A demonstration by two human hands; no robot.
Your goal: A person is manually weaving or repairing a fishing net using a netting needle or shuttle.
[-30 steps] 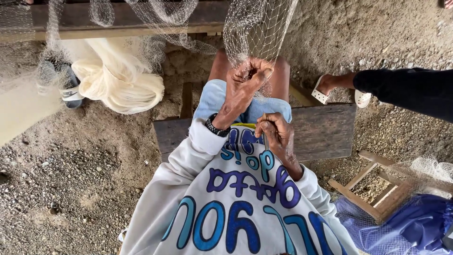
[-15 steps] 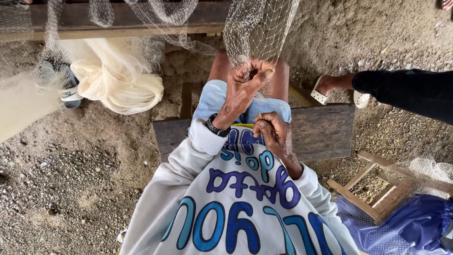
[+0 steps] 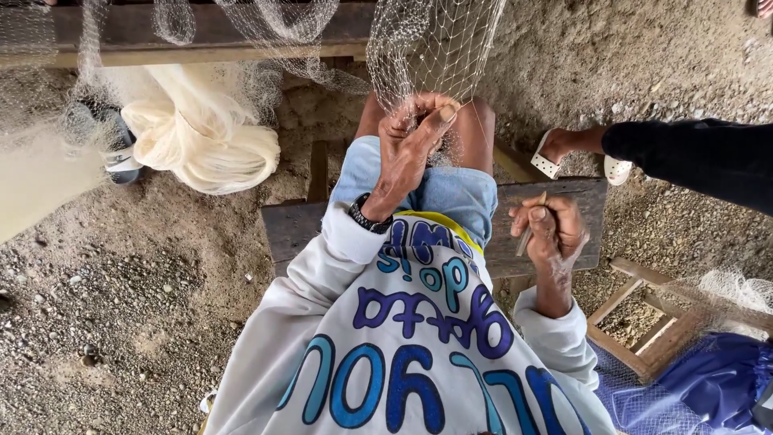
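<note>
A pale fishing net (image 3: pixel 439 48) hangs down from above to my knees. My left hand (image 3: pixel 411 133) is shut on a bunch of its mesh just over my bare knees. My right hand (image 3: pixel 549 229) is out to the right, above the wooden bench, shut on a thin netting needle (image 3: pixel 527 234). A fine thread runs from the needle up to the pinched mesh. I sit on the dark wooden bench (image 3: pixel 564 217) in blue shorts and a white printed shirt, with a dark watch (image 3: pixel 366 217) on my left wrist.
A bundle of cream net (image 3: pixel 201 137) lies on the gravel at the left under a wooden beam (image 3: pixel 209 36). Another person's leg in dark cloth (image 3: pixel 700 153) with a white sandal (image 3: pixel 549 161) reaches in from the right. A small wooden frame (image 3: pixel 644 322) and blue netting (image 3: pixel 708 387) lie lower right.
My right hand has swung from in front of my chest out to the right with the needle, drawing the thread taut. My left hand has kept its grip on the mesh, shifting slightly up.
</note>
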